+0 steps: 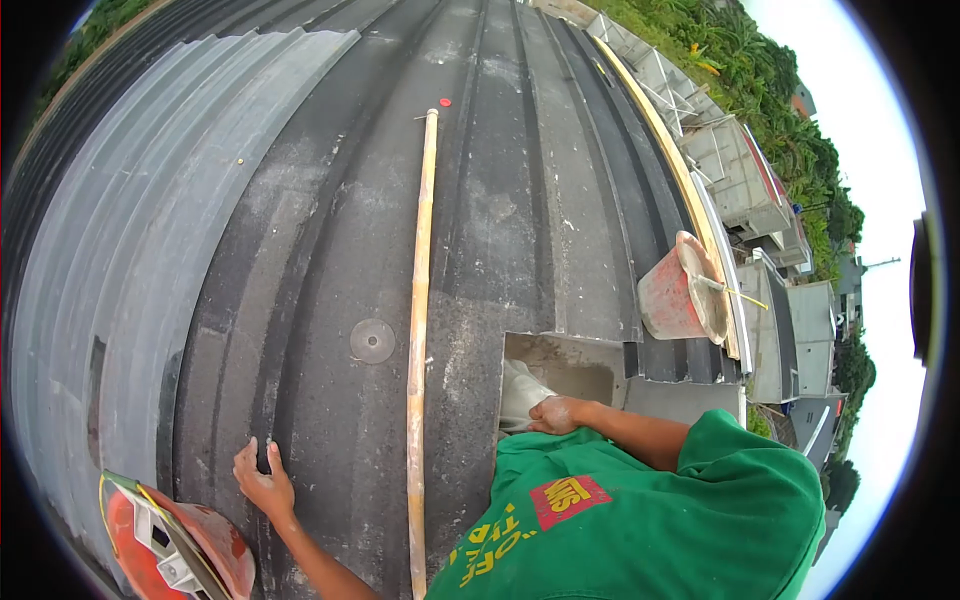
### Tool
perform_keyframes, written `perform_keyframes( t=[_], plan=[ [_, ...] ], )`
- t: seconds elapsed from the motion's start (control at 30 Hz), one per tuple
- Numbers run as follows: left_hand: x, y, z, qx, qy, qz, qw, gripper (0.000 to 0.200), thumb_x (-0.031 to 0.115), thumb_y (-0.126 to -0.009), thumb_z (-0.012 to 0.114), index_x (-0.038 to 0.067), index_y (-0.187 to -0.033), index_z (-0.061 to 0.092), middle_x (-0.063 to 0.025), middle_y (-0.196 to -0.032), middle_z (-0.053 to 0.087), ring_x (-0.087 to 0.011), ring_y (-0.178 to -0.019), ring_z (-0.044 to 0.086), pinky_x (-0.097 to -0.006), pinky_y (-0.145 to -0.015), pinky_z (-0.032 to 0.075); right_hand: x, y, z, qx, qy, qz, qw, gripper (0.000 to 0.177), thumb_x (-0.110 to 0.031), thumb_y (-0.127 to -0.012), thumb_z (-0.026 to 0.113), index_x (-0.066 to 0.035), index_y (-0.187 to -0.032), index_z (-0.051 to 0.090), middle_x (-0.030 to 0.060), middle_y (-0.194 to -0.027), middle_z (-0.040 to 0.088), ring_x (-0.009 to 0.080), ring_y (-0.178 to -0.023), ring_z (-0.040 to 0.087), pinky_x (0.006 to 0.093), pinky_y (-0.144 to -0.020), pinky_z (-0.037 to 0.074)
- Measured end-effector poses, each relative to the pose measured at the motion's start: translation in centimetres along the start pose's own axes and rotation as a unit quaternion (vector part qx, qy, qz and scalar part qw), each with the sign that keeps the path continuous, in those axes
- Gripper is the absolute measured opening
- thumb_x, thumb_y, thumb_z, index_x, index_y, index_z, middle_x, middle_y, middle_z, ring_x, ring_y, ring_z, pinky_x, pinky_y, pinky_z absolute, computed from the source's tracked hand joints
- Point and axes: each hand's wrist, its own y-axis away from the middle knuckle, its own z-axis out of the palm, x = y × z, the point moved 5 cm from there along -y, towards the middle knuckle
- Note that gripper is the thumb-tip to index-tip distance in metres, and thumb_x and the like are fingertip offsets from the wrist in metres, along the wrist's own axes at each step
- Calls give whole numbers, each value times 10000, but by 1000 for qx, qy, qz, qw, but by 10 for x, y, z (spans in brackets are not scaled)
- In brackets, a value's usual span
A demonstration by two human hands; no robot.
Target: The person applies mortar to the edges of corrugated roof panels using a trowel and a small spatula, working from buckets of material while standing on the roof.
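My left hand (265, 485) is on a raised rib of the dark corrugated roof (330, 400), thumb and fingers apart, holding nothing. Just below it stands an orange bucket (222, 535) with a pale tool frame and a yellow cord across its mouth. My right hand (562, 414) is curled against the pale cloth of my trouser leg (520, 393), beside the hem of my green shirt. Whatever its fingers hold, if anything, is hidden. The leg goes down into a rectangular opening (570, 380) in the roof.
A long bamboo pole (420, 290) lies along the roof between my hands. A cement-stained bucket (672, 295) leans near the right roof edge, beside a yellow beam (670, 150). A round disc (373, 341) and grey metal sheets (170, 180) lie leftward. Lower buildings stand beyond the edge.
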Motion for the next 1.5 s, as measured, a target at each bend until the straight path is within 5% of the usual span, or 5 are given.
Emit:
perform_keyframes(
  t=[0.27, 0.43, 0.73, 1.3, 1.5],
  plan=[
    [-3, -1, 4, 3, -60, 10, 998, 383, 312, -890, 645, 11, -1127, 663, -93, -995, 612, -300, -921, 573, -446, -773, 455, -69, 131, 0, -77, -89, 70, 991, 423, -333, -913, 615, -26, -687, 430, 130, -611, 503, 258, -606, 537, 389, -610, 490],
    [8, -3, 2, -18, -80, -10, 997, 385, 312, -904, 623, 4, -1131, 668, -104, -970, 615, -315, -931, 580, -437, -782, 467, -80, 138, -54, -267, -166, 296, 902, 352, -423, -840, 725, -81, -809, 649, 21, -715, 648, 144, -698, 662, 290, -618, 541],
    [1, 0, 10, 25, -97, 51, 994, 380, 305, -919, 606, -16, -1112, 670, -112, -971, 618, -307, -882, 593, -420, -693, 462, -156, 133, -327, -20, 16, 337, 941, 354, -396, -836, 737, -49, -885, 687, 64, -709, 681, 166, -645, 679, 286, -563, 525],
    [8, 8, 3, 37, -122, 34, 991, 398, 360, -931, 578, 32, -1136, 670, -71, -953, 605, -294, -922, 586, -440, -718, 459, -112, 233, -362, 16, -54, 497, 866, 536, -483, -793, 754, -12, -1011, 619, 146, -822, 655, 231, -736, 684, 363, -657, 580],
    [9, 8, 11, 24, -152, 17, 988, 398, 362, -940, 565, 37, -1145, 666, -72, -965, 606, -292, -930, 588, -440, -723, 461, -90, 179, -392, 13, -4, 507, 862, 476, -472, -820, 727, -38, -988, 626, 135, -832, 634, 223, -715, 666, 369, -646, 565]
  ],
)
